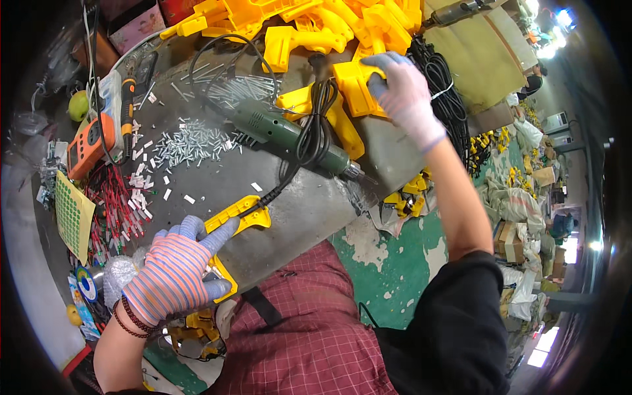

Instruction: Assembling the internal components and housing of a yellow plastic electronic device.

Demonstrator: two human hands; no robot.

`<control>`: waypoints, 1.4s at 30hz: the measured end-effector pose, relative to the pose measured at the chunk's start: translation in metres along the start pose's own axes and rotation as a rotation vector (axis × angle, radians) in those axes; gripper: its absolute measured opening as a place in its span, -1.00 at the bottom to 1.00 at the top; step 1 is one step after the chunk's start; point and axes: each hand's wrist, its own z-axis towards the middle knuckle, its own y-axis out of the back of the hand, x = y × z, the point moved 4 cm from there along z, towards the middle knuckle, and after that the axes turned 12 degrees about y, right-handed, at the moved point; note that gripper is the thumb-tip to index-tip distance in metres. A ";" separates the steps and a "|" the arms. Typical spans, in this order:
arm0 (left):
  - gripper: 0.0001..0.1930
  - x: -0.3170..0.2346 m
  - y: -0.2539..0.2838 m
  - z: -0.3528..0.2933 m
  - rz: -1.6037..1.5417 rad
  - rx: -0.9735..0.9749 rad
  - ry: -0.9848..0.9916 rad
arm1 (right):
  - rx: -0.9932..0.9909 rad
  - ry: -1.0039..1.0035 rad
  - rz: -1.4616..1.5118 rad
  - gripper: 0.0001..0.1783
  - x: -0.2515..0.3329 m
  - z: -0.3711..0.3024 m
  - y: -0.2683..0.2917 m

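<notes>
My left hand [174, 273], in a striped glove, grips a yellow plastic tool housing [243, 214] at the table's near edge. A black cable [280, 187] with a ribbed sleeve runs out of that housing. The fingers cover its middle. My right hand [408, 99], also gloved, reaches across the table with its fingers closed on another yellow plastic shell [355, 89], beside the parts pile. Between the hands lies a green electric screwdriver [289, 138], its bit pointing right, with a bundled black cord [317, 125] across it.
Yellow shells [316, 29] are heaped at the back. Small screws [191, 143] and long screws [247, 89] lie on the grey table [289, 224]. At the left are an orange meter [91, 146], red-wired parts [115, 207] and a green-dotted sheet [72, 217]. Coiled black cables [438, 82] stand at the right edge.
</notes>
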 end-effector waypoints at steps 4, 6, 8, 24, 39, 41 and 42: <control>-0.07 0.000 0.001 0.001 0.016 0.039 0.011 | 0.380 0.032 -0.209 -0.49 -0.073 0.009 -0.051; -0.07 0.002 -0.001 0.001 0.011 0.038 0.024 | 0.511 0.039 -0.308 -0.36 -0.064 0.017 -0.058; -0.07 0.003 -0.003 0.000 0.011 0.034 0.028 | 0.519 0.063 -0.361 -0.40 -0.057 0.023 -0.053; -0.09 0.011 -0.010 0.000 -0.008 -0.032 -0.027 | 0.465 -0.267 0.122 -0.37 0.031 -0.011 -0.044; -0.11 0.012 -0.012 0.001 -0.033 -0.043 -0.047 | 0.036 -0.453 0.222 -0.44 -0.087 -0.030 0.048; -0.11 0.014 -0.015 0.004 -0.015 -0.024 -0.022 | -0.062 -0.718 0.826 -0.60 -0.054 -0.042 0.033; -0.11 0.013 -0.014 0.003 -0.014 -0.024 -0.028 | 0.064 -0.655 0.848 -0.63 -0.051 -0.058 0.018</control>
